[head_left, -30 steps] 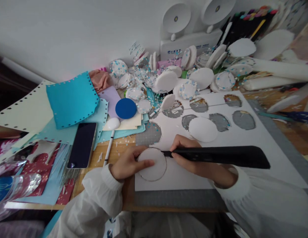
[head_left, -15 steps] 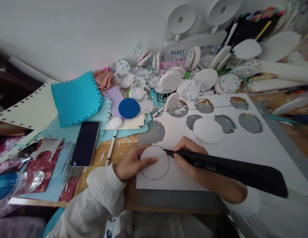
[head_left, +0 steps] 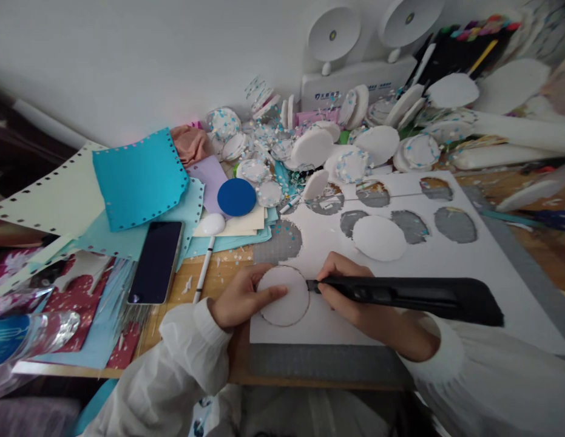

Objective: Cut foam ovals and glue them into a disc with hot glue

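Observation:
My left hand [head_left: 241, 297] lies at the left edge of a white disc [head_left: 283, 300], its thumb pressed on top and its fingers around the far left rim. A dark line runs along the disc's edge. The disc rests on a large white board [head_left: 332, 328] with several round holes. In my right hand [head_left: 350, 291] is a black utility knife [head_left: 409, 296], pinched near its front, with the tip touching the right edge of the disc. A loose white oval [head_left: 379, 238] lies on the board beyond my right hand.
A grey cutting mat [head_left: 318, 365] shows under the board. Left are a phone [head_left: 155, 262], a white stick [head_left: 204, 270], coloured papers [head_left: 136, 179] and a blue disc [head_left: 236, 197]. White discs [head_left: 312, 149] pile up behind, before a white lamp [head_left: 334, 33].
The knife's tip has moved slightly down along the disc's right edge, and its rear end has swung up and left. My right hand has turned with it; my left hand has stayed put.

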The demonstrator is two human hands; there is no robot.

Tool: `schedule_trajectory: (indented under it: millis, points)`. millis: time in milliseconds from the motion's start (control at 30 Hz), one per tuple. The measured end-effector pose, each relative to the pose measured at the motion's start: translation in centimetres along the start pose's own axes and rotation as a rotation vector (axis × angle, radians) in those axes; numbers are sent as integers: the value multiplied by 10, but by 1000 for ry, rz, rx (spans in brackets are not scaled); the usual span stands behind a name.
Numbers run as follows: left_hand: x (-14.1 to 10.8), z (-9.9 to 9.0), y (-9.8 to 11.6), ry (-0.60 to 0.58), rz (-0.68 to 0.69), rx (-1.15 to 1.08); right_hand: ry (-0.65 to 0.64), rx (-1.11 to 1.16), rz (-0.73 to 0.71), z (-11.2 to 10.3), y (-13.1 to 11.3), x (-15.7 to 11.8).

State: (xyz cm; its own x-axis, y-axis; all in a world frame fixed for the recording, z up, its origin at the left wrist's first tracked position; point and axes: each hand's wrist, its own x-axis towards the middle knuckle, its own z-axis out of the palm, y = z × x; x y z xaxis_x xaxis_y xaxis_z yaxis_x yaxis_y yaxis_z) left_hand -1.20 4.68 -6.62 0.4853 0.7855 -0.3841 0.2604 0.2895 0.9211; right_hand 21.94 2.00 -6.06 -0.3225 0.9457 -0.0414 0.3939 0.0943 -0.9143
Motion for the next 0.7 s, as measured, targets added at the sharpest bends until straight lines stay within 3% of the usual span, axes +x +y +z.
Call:
schedule_trajectory:
  millis: [300,533,700]
  points:
    - [0,0,2,-13,-15,-19,-18,-20,-23,-4,-1,-1]
    - [0,1,0,7,10,-39,44,-21,13,4,-3,-2]
    - [0,2,2,4,-2,-59,0,-29,-14,1,-3,-2]
